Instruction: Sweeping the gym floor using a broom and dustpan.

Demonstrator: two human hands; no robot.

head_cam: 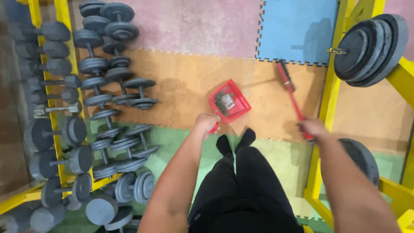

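Observation:
My left hand (207, 122) grips the handle of a red dustpan (230, 102), which is held just above the orange foam floor mat (194, 77) with grey dust and debris lying in it. My right hand (312, 128) is closed on the red handle of a hand brush (290, 91); its head points away from me toward the blue mat (297, 30). The brush is blurred. My legs in black trousers and black socks (235, 142) stand between the two hands on the green mat.
Several grey dumbbells (116, 82) lie on the floor at left beside a yellow rack (51, 99) holding more. At right a yellow steel frame (328, 99) carries stacked grey weight plates (373, 47), with another plate (362, 157) lower down.

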